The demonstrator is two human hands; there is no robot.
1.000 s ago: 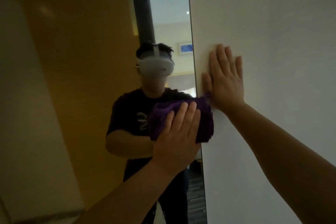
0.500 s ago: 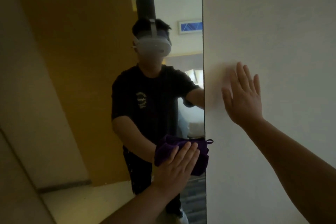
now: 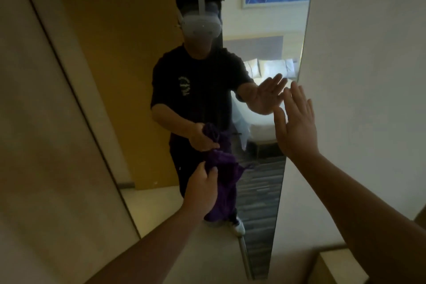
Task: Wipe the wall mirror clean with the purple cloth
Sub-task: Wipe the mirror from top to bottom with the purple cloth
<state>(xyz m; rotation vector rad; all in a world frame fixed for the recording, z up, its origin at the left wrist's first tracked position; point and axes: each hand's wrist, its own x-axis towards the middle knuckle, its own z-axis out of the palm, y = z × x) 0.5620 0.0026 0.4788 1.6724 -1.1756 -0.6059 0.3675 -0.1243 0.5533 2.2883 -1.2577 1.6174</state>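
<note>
The tall wall mirror [image 3: 129, 57] fills the left and middle of the head view and reflects a person in a dark shirt with a headset. My left hand [image 3: 202, 188] grips the top of the purple cloth [image 3: 224, 191], which hangs bunched and loose in front of the lower glass; whether it touches the glass I cannot tell. My right hand [image 3: 296, 122] is raised flat with fingers apart at the mirror's right edge, just off the pale wall [image 3: 368, 64], holding nothing.
The mirror's right edge runs slanting down to a bottom corner near the floor [image 3: 262, 270]. A pale box or ledge [image 3: 341, 267] sits at the lower right by the wall. The reflection shows a bed and a framed picture behind me.
My left hand went from pressing the cloth flat on the glass to gripping it bunched and hanging lower. My right hand lifted off the wall toward the mirror's edge. The view tilted down.
</note>
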